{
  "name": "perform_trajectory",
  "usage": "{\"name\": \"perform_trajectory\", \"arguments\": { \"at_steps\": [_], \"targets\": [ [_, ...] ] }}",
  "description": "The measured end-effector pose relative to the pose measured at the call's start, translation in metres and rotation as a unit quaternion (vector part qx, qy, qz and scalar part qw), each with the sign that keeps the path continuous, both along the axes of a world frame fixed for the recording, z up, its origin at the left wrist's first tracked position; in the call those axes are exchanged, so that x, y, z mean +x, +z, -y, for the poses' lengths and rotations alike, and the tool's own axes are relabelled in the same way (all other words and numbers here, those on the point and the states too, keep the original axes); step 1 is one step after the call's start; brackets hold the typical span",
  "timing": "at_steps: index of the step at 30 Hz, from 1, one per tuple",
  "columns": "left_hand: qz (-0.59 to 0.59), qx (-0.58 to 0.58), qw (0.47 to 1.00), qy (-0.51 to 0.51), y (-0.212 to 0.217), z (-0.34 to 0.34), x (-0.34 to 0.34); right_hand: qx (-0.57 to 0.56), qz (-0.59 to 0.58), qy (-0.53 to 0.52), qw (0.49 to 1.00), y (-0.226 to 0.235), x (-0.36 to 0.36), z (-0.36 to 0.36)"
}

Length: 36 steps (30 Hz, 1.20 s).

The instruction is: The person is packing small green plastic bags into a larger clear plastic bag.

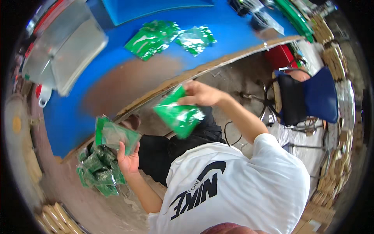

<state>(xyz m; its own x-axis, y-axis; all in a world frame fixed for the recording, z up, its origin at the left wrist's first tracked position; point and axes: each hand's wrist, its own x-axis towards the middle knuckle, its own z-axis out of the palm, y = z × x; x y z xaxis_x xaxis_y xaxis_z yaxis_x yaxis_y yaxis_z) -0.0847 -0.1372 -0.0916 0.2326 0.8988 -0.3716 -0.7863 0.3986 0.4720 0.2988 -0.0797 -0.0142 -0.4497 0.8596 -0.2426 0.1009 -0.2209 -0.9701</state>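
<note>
My left hand (128,158) grips a green-edged clear plastic packet (115,134) by its lower side, just off the table's near edge. In my right hand (199,93) is a shiny green plastic packet (180,115), pinched at its upper corner and hanging over my lap. Below my left hand lies a heap of similar green packets (99,168); what bears them is hidden. On the blue table top, beyond my right hand, two more groups show: a green packet pile (151,38) and a smaller clear-and-green packet (195,40) beside it.
A blue bin (156,8) stands at the table's far side. At the left is a translucent plastic container (74,56), with a white-handled item (44,95) near it. A blue-and-black chair (307,95) stands on the right. Stacked brown cartons (337,156) line the far right.
</note>
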Motion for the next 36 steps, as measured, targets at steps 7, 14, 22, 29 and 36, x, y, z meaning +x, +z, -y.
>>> {"name": "perform_trajectory", "arguments": {
  "at_steps": [7,14,22,29,36],
  "targets": [
    [-0.085,0.018,0.996,-0.022,0.033,0.001,0.037,-0.312,-0.099,-0.273,0.904,-0.167,0.175,-0.005],
    [-0.153,0.033,0.987,-0.045,0.041,-0.006,0.056,-0.053,0.408,-0.295,0.862,-0.234,0.188,-0.023],
    [-0.102,-0.019,0.992,-0.075,0.031,-0.011,0.079,0.307,0.409,-0.328,0.795,0.033,0.060,-0.045],
    [-0.099,-0.027,0.990,-0.092,0.034,-0.018,0.086,0.492,0.529,-0.154,0.674,-0.034,0.024,-0.056],
    [-0.041,-0.013,0.994,-0.104,0.042,-0.032,0.105,0.512,0.307,0.038,0.801,-0.007,-0.006,-0.023]
  ]
}}
